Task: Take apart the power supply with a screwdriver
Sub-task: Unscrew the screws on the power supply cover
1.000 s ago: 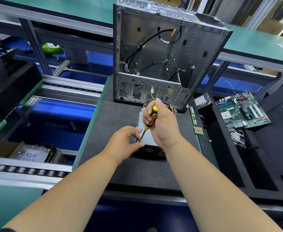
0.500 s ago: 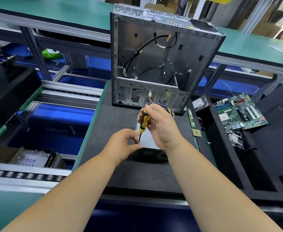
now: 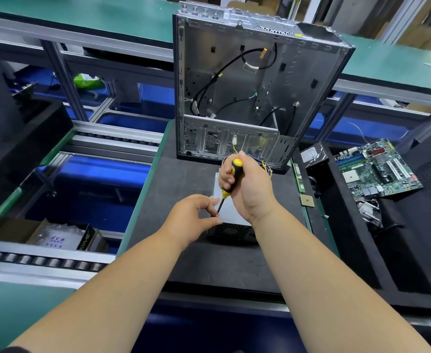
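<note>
Screwdriver [image 3: 231, 180] over unlabelled power supply [image 3: 231, 212]

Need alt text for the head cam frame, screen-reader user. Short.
A person's right hand grips a yellow-and-black screwdriver, tip angled down at a grey power supply on a dark mat, while the left hand pinches near the tip. An empty computer case stands upright behind; a motherboard lies to the right.

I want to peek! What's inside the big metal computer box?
Inside the computer case you can see loose black cables along the back wall. Its lower part sits behind a metal panel.
</note>
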`<action>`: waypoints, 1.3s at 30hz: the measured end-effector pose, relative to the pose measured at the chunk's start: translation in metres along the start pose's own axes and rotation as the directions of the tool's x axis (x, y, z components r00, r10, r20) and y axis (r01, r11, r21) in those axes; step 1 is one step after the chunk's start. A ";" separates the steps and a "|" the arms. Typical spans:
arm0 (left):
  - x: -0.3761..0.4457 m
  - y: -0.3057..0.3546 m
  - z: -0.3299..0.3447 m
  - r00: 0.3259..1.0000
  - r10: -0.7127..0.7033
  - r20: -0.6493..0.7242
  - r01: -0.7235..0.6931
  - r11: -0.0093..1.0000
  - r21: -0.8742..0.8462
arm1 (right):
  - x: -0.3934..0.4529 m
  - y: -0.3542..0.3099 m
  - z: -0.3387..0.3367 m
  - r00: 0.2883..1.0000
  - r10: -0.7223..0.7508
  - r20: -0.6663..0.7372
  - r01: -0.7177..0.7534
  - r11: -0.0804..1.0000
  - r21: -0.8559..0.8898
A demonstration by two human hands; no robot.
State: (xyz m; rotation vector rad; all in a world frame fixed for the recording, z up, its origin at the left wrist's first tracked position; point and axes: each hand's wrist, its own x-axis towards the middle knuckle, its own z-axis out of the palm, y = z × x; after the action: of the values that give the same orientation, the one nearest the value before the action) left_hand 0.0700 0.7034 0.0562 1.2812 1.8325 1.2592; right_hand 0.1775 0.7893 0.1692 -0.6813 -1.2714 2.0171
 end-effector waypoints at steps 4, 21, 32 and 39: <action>0.001 -0.001 0.001 1.000 0.001 -0.010 -0.002 1.000 -0.023 | -0.001 0.000 0.000 0.995 0.006 0.095 0.000 0.997 -0.072; 0.001 -0.002 -0.001 1.000 0.007 0.003 -0.007 1.000 -0.019 | -0.009 -0.004 -0.011 0.999 -0.045 0.006 0.045 0.995 -0.091; -0.001 0.003 -0.005 0.998 0.050 0.030 -0.051 0.997 0.053 | -0.012 0.008 0.000 0.984 -0.043 0.175 0.077 0.978 -0.193; -0.001 0.003 -0.005 0.998 0.047 0.031 -0.049 0.997 0.065 | -0.013 0.003 -0.005 0.994 -0.044 0.099 0.062 0.981 -0.186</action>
State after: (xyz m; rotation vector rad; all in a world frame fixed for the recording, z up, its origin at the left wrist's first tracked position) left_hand 0.0672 0.7004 0.0607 1.3794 1.8462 1.2076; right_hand 0.1886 0.7811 0.1658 -0.6374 -1.5350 1.9212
